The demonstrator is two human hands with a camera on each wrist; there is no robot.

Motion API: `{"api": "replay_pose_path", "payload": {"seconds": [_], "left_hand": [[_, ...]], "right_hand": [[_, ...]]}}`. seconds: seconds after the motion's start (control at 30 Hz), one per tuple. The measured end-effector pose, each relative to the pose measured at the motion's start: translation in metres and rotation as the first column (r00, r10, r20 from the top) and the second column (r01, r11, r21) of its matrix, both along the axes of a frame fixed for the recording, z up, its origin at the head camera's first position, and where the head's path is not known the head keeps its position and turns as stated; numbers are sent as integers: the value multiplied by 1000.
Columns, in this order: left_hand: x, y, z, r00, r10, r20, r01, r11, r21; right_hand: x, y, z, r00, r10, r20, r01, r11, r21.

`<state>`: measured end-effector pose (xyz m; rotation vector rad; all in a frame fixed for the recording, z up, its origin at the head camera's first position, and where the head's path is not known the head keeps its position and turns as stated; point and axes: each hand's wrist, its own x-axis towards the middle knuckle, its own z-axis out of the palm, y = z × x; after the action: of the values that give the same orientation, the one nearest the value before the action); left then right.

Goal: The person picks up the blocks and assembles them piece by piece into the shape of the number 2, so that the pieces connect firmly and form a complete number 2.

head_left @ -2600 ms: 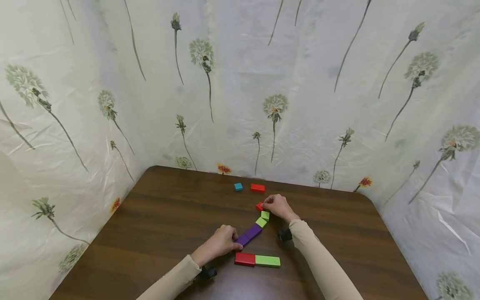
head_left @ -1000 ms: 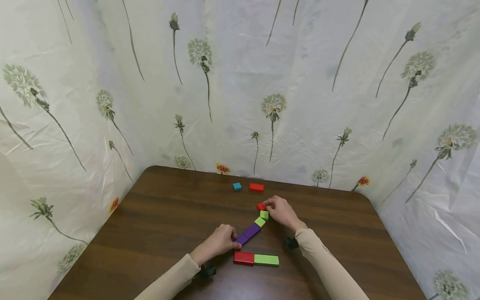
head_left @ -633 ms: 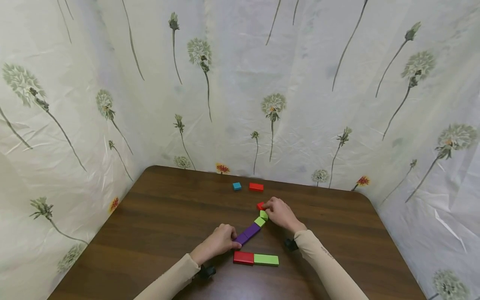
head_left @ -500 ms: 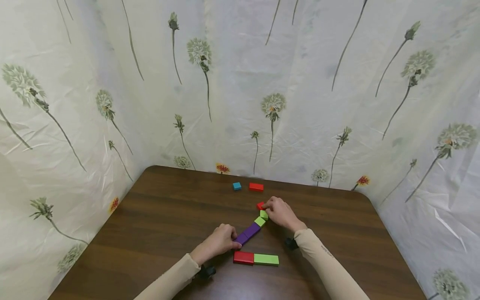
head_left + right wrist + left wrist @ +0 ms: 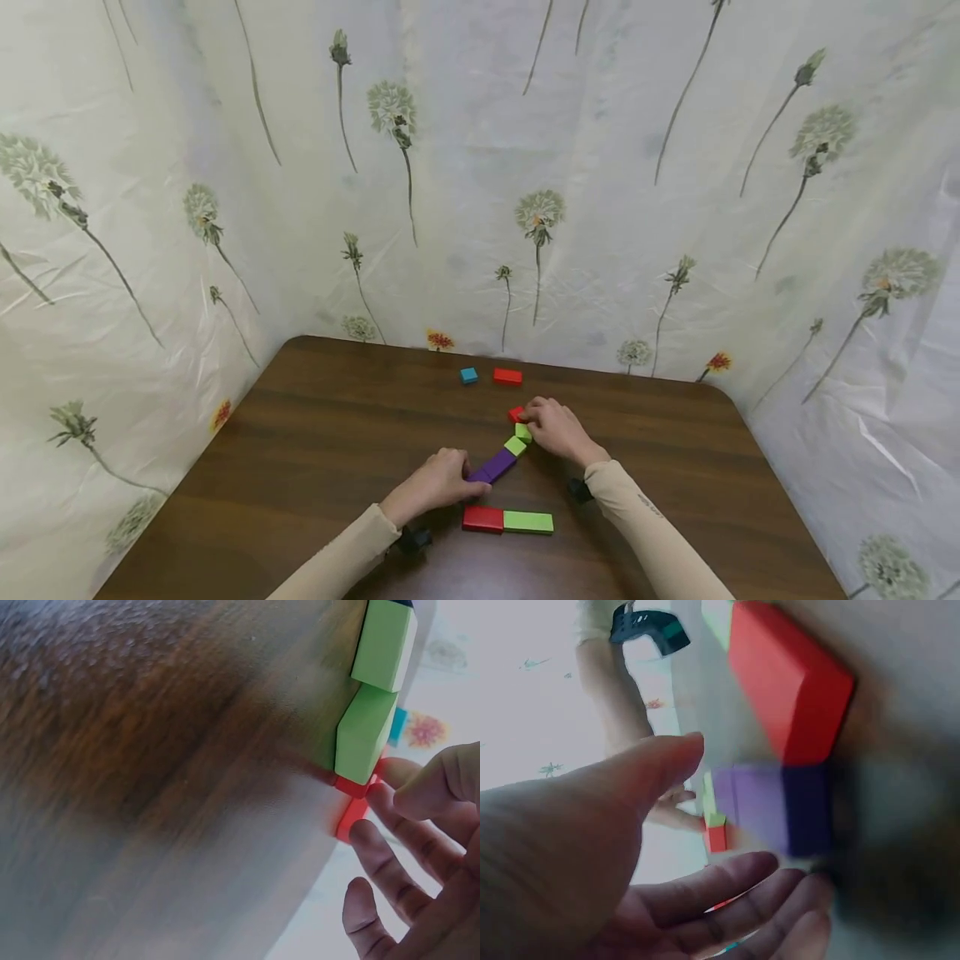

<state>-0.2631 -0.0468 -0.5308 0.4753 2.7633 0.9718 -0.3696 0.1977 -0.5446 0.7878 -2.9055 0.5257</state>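
A bent row on the table holds two purple blocks (image 5: 501, 463), two green blocks (image 5: 515, 447) and a small red block (image 5: 516, 414) at its far end. My left hand (image 5: 435, 482) lies around the near purple end; in the left wrist view the thumb (image 5: 682, 750) and relaxed fingers (image 5: 735, 881) stand on either side of the purple block (image 5: 761, 806), with gaps showing. At the far end, my right hand (image 5: 557, 427) touches the small red block with its fingertips (image 5: 379, 796). Its thumb (image 5: 420, 793) appears apart from that block, and the other fingers are loosely spread.
Nearer the front lie a larger red block (image 5: 483, 519) and a long green block (image 5: 528, 522), end to end. Toward the back edge are a blue block (image 5: 468, 376) and a red block (image 5: 507, 377). A flower-printed curtain (image 5: 465, 167) surrounds the brown table (image 5: 337, 417).
The right hand has shifted slightly at the small red block, which now sits close against the green one. The left thumb covers more of the purple end. The view has shifted a little.
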Motion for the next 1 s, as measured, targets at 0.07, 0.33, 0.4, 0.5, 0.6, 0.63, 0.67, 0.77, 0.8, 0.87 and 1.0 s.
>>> {"api": "replay_pose_path", "payload": {"seconds": [0.07,0.33,0.4,0.5,0.6,0.63,0.67,0.77,0.8,0.87,1.0], "left_hand": [[-5,-4,2,1000,-9,18,10,1000,-14],[-51,-19,27,998,-43,44,49,989,-139],[-64,-23,33,998,-28,58,38,984,-175],[-85,-29,38,998,10,61,4,976,-218],[-107,-32,40,999,30,39,-19,969,-245],[-114,-33,40,999,32,25,-24,968,-250],[-120,-33,40,999,34,15,-30,968,-249],[-137,-33,41,999,38,-25,-43,969,-243],[-141,-33,41,999,39,-31,-45,972,-231],[-149,-31,42,998,39,-44,-48,977,-206],[-161,-26,41,994,33,-105,-50,985,-163]], "right_hand": [[2,0,-1,1000,7,1,-7,1000,12],[3,1,3,999,5,-34,-3,999,49],[3,1,3,999,10,-34,-9,999,48],[5,0,4,999,32,-23,-31,998,51],[6,0,5,998,46,-33,-43,997,64],[6,0,5,998,45,-38,-43,997,70],[6,1,5,998,44,-43,-41,996,76],[6,0,6,998,36,-50,-31,996,85],[7,0,6,998,35,-54,-30,996,85],[8,-1,7,998,31,-51,-27,996,81],[10,-1,7,999,32,-38,-29,998,64]]}}
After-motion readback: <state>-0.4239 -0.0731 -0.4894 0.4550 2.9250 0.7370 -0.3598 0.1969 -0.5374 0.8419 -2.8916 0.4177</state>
